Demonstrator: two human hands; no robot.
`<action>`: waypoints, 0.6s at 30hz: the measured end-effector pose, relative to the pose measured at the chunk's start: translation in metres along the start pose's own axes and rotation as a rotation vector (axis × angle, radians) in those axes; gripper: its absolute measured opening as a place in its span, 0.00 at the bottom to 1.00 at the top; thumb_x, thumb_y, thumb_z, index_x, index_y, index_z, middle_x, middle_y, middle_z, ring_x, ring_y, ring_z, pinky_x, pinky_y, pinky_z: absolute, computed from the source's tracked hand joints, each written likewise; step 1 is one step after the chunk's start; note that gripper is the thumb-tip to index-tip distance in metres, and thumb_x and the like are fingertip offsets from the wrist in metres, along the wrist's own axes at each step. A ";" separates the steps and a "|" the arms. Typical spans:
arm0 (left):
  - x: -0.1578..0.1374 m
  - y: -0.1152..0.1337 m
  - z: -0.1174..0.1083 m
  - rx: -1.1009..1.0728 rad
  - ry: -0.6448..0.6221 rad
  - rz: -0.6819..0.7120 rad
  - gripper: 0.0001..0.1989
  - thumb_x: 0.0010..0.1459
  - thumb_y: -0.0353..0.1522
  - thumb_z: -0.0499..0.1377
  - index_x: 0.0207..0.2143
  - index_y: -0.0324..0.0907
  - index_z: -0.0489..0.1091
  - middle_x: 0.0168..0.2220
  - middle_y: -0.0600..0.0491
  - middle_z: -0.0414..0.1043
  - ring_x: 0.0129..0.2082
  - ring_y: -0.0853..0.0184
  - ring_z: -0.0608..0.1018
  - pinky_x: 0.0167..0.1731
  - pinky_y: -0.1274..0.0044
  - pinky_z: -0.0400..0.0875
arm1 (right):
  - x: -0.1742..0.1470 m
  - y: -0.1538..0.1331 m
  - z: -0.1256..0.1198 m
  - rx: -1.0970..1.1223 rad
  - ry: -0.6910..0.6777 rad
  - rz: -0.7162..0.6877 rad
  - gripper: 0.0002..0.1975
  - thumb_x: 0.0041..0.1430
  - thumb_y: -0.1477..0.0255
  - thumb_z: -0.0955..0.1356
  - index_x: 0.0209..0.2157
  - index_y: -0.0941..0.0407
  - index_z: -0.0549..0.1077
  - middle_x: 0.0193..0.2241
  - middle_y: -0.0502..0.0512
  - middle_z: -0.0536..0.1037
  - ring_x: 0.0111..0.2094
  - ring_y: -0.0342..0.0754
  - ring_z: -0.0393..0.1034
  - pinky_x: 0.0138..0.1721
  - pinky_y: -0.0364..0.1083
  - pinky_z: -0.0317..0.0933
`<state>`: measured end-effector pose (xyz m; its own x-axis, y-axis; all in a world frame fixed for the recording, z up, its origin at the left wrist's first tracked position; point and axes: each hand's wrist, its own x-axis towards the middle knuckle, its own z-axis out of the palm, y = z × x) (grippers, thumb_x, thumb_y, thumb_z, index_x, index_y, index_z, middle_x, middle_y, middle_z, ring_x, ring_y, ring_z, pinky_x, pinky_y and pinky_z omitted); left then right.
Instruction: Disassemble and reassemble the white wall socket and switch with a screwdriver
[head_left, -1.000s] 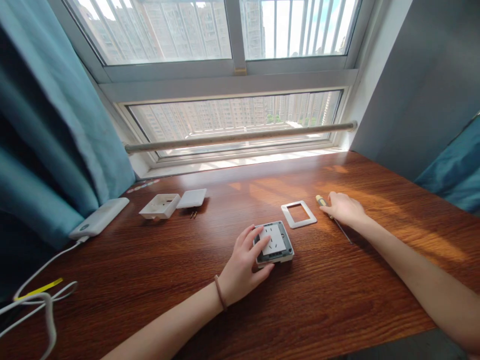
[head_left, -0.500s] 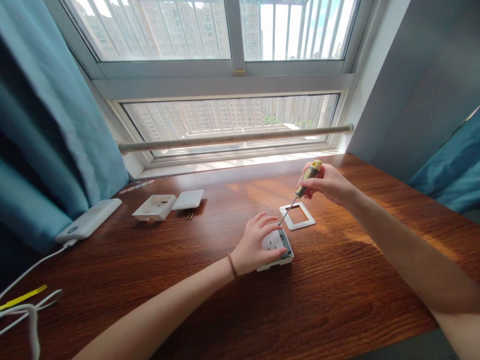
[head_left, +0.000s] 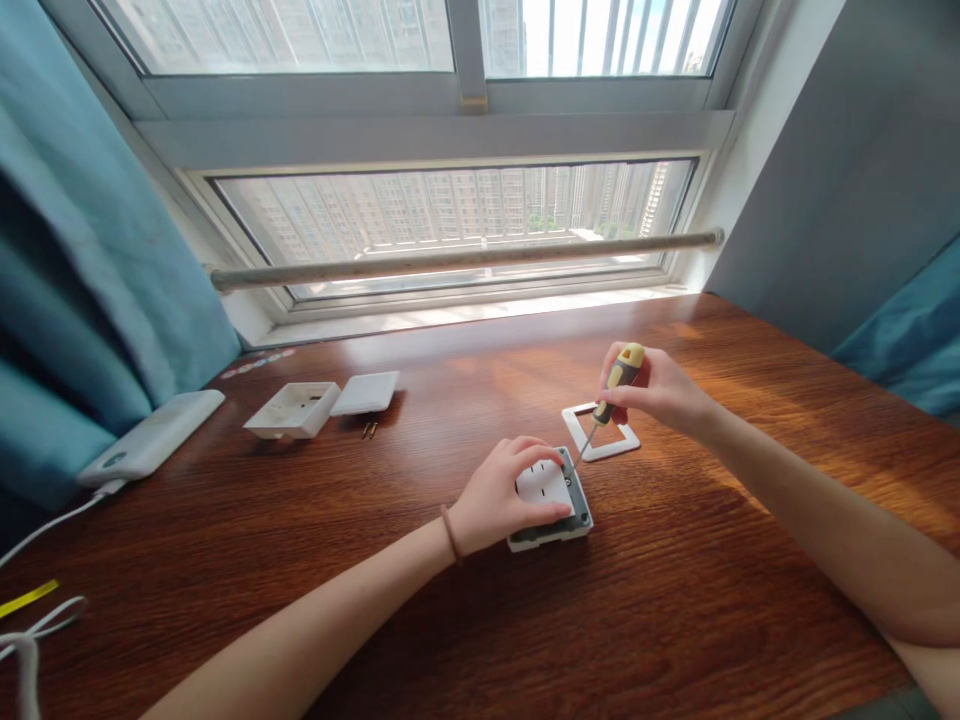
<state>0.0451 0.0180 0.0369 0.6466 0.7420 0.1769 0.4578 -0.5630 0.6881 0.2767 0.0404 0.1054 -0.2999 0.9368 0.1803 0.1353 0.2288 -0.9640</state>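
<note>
A wall socket (head_left: 546, 486) with a white face and grey edges lies on the wooden table. Across its left side my left hand (head_left: 504, 492) grips it, thumb along the near edge and fingers over the far edge. My right hand (head_left: 651, 385) is closed around the yellow and grey handle of a screwdriver (head_left: 619, 378). The slanted shaft reaches down to the grey strip on the socket's right side, with the tip at or very near a screw there. Just behind the socket lies a white square frame (head_left: 630, 440).
Left of my hands are a white open box (head_left: 294, 412), a white cover plate (head_left: 366, 393) and small brass-coloured screws (head_left: 369, 430). A white power bank (head_left: 154, 435) with a cable stands by the blue curtain (head_left: 112, 240). A rail (head_left: 465, 260) crosses the window.
The screwdriver tip has moved from the socket's far edge near my left fingers to its right strip. My left fingers have drawn back left, baring more of the socket. The view has shifted slightly.
</note>
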 end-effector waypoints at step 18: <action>0.003 -0.007 0.001 0.020 -0.032 0.005 0.26 0.45 0.45 0.63 0.47 0.49 0.68 0.48 0.52 0.67 0.47 0.61 0.68 0.50 0.71 0.61 | -0.007 -0.013 -0.009 0.037 -0.276 0.001 0.13 0.40 0.78 0.75 0.30 0.61 0.71 0.27 0.52 0.76 0.29 0.43 0.72 0.29 0.40 0.65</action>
<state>0.0441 0.0234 0.0323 0.6681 0.7272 0.1575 0.4661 -0.5740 0.6732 0.2860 0.0335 0.1184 -0.5462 0.8285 0.1239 0.1030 0.2131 -0.9716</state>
